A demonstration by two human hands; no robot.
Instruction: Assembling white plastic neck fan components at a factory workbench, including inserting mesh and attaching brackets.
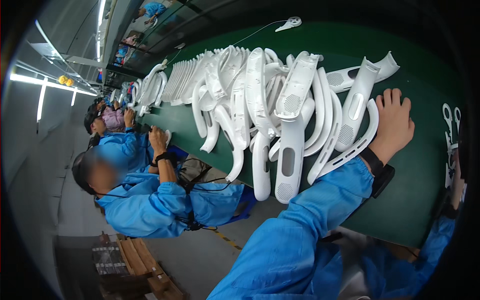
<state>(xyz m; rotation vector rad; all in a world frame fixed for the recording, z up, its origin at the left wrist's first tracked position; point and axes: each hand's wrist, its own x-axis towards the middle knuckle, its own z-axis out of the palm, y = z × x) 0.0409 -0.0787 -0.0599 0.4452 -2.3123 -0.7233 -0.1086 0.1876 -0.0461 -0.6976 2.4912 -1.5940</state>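
shells in head view: white, curved, some with hole-pattern grilles and oval cutouts, heaped mid-table. left hand palm down, fingers slightly bent and parted, nothing visibly gripped, right beside a slotted strip. right hand at dark rim, can't tell its grip.

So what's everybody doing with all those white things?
The person wearing the camera has their left hand on a green table, right beside a slotted white piece. I can't tell if it's gripping that piece. The right hand is at the dark edge of the picture, near more white pieces. A messy heap of curved white pieces covers the middle of the table. Workers in blue sit along the same table.
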